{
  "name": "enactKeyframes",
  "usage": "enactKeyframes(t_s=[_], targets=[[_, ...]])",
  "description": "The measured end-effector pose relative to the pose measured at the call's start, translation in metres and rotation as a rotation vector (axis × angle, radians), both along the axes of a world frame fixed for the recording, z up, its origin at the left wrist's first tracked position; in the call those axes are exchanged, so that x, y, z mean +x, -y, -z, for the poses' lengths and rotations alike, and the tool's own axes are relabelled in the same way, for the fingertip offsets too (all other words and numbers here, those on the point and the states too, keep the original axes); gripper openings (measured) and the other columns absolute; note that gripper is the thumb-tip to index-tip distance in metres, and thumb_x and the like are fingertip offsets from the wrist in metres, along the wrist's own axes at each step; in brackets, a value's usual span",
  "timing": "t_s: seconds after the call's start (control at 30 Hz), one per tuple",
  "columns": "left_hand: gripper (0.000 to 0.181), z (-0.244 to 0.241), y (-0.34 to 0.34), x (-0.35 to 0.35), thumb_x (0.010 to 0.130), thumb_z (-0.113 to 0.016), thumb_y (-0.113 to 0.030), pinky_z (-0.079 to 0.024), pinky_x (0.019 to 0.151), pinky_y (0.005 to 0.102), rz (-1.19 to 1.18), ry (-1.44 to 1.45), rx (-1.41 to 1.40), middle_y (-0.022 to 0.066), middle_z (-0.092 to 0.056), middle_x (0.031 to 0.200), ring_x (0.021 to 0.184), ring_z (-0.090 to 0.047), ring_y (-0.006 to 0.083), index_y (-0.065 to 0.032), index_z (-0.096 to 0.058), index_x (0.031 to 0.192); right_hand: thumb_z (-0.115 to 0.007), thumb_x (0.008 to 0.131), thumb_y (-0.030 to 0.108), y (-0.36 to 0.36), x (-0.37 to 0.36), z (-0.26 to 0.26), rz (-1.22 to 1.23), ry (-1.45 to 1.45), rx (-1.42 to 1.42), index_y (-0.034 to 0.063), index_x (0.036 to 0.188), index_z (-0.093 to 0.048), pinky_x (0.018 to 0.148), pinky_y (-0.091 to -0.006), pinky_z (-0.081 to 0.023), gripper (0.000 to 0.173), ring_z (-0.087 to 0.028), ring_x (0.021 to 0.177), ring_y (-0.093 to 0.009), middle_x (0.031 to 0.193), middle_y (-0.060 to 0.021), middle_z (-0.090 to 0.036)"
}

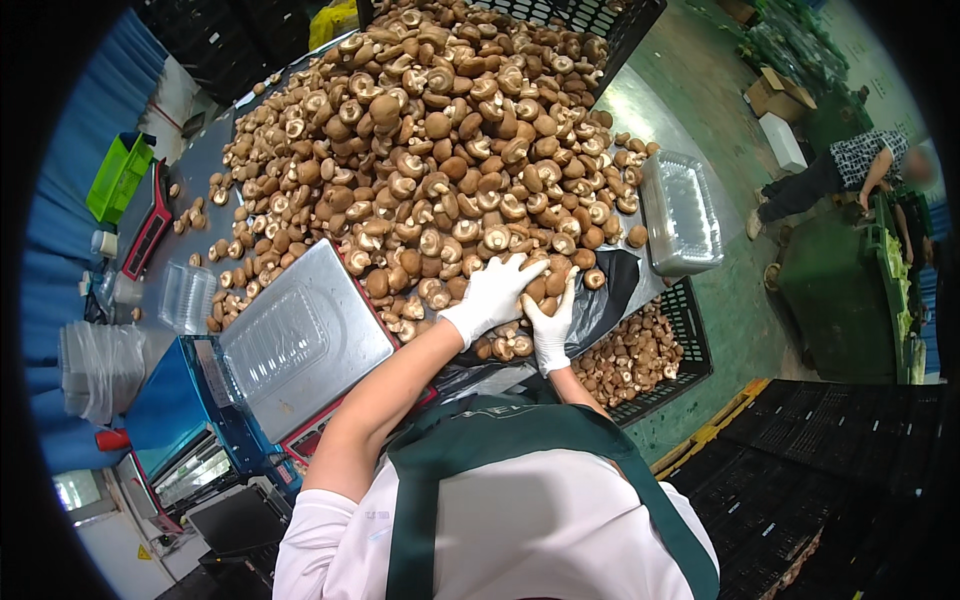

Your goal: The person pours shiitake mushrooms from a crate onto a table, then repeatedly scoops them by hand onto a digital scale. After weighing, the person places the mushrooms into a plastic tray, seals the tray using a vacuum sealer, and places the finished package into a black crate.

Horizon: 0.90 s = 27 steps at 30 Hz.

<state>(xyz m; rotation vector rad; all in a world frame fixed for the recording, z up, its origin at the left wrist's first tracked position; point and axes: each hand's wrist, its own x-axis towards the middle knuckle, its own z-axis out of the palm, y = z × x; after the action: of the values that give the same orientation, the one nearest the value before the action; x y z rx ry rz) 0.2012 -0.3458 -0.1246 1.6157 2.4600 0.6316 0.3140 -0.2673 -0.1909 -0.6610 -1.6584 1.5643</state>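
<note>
A large heap of shiitake mushrooms (420,150) covers the metal table in front of me. My left hand (491,296), in a white glove, lies on the near edge of the heap with its fingers spread over some caps. Facing it, my gloved right hand (551,322) curves round the other side. Between the two hands I grip a small cluster of mushrooms (551,283); how many is partly hidden. Black plastic sheeting (604,300) lies under and beside my right hand. To the left, an empty clear plastic tray (277,341) rests on the metal platform of a weighing scale (349,326).
Stacked clear trays (681,214) stand at the table's right edge. Below that edge, a black crate (697,337) holds more mushrooms. Another scale (146,221) and a green basket (120,176) are at left. At far right a person (862,165) bends over a green bin (832,292).
</note>
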Motion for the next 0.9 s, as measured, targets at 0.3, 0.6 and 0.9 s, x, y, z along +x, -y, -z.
enactKeyframes(t_s=[0.3, 0.6, 0.9], targets=[[0.07, -0.009, -0.014, 0.019, 0.069, -0.07, -0.015, -0.054, 0.075, 0.0399, -0.134, 0.107, 0.021, 0.0065, -0.052, 0.125, 0.102, -0.057, 0.0307, -0.023, -0.046, 0.134, -0.074, 0.077, 0.007, -0.029, 0.013, -0.005, -0.114, -0.007, -0.207, -0.0012, 0.148, -0.016, 0.107, -0.0318, -0.035, 0.092, -0.038, 0.13, -0.023, 0.148, -0.0154, -0.028], [0.075, 0.011, -0.004, 0.02, 0.067, -0.074, -0.012, -0.054, 0.076, 0.043, -0.046, 0.184, 0.126, 0.0089, -0.046, 0.131, 0.091, -0.062, 0.0348, -0.0218, -0.043, 0.135, -0.077, 0.074, 0.007, -0.026, 0.026, 0.005, -0.137, 0.045, -0.014, 0.0016, 0.149, -0.012, 0.106, -0.0334, -0.036, 0.1, -0.035, 0.133, -0.023, 0.149, -0.0156, -0.025], [0.07, -0.025, -0.007, 0.015, 0.066, -0.072, -0.009, -0.053, 0.08, 0.0395, -0.093, 0.286, 0.263, 0.0096, -0.055, 0.114, 0.098, -0.061, 0.0324, -0.0165, -0.048, 0.131, -0.073, 0.076, 0.004, -0.038, 0.015, -0.032, -0.163, -0.12, -0.167, -0.0008, 0.148, -0.013, 0.105, -0.032, -0.037, 0.094, -0.039, 0.129, -0.022, 0.146, -0.012, -0.031]])
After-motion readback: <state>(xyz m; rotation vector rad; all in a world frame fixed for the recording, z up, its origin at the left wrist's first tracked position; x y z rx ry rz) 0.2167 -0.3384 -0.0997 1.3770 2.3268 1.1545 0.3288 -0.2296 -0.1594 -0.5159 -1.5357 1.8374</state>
